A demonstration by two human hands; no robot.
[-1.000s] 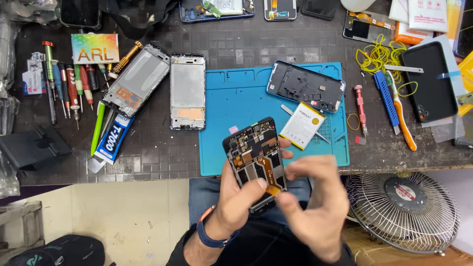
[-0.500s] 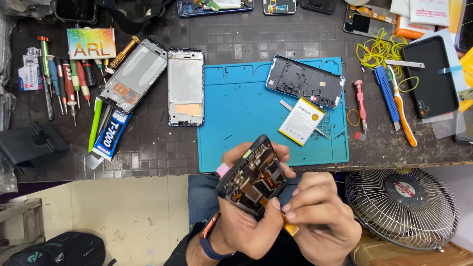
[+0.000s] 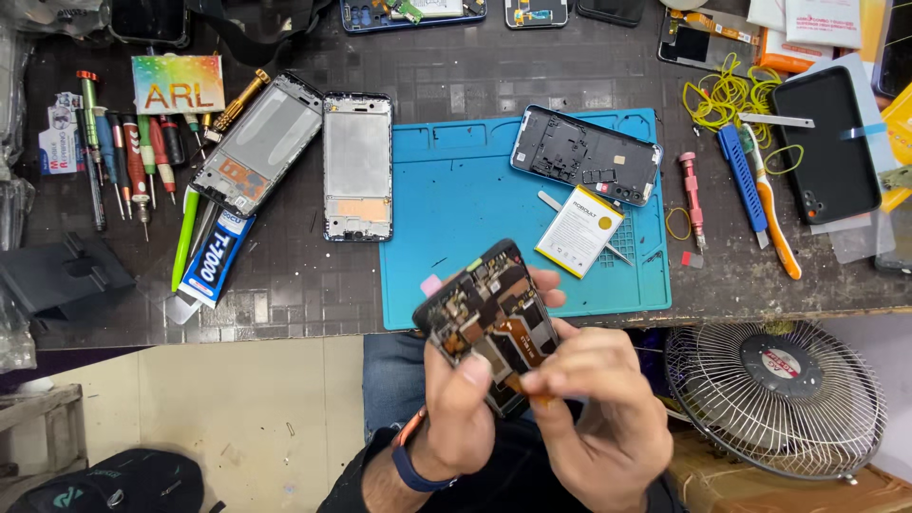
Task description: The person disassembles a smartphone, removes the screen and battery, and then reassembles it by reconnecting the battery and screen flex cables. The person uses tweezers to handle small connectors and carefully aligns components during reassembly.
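Head view, only one view available:

Left hand (image 3: 461, 418) is gripping the opened phone (image 3: 489, 323) from below, fingers wrapped round its near end, thumb lying across the exposed internals. The phone is sitting in the air just off the near edge of the bench, tilted, open back facing up, boards and shields showing.

Right hand (image 3: 594, 418) is closing narrow on the phone's near right corner, thumb and forefinger pinching something small and orange-brown there; looks like a flex or connector tab, can't tell which.

On the bench, far from the hands: blue work mat (image 3: 456, 218) carrying a black back cover (image 3: 584, 154) and a white-and-yellow battery (image 3: 579, 231), the two close together, just apart. Left of the mat, two bare phone frames (image 3: 356, 166) lying side by side, the left one skewed. A row of screwdrivers (image 3: 119, 152) at far left, a glue tube (image 3: 211, 258) near them. Yellow rubber bands (image 3: 727, 95) and a dark phone (image 3: 825, 142) at right. Wire fan guard (image 3: 774, 394) sitting near right, below the bench edge.

Handling judgement: the phone is light and stiff in the frame, but fragile with the back off. Best held by the frame edges, keeping pressure off boards and ribbons; anything flex-like bends easily and is likely to tear if pulled sideways.
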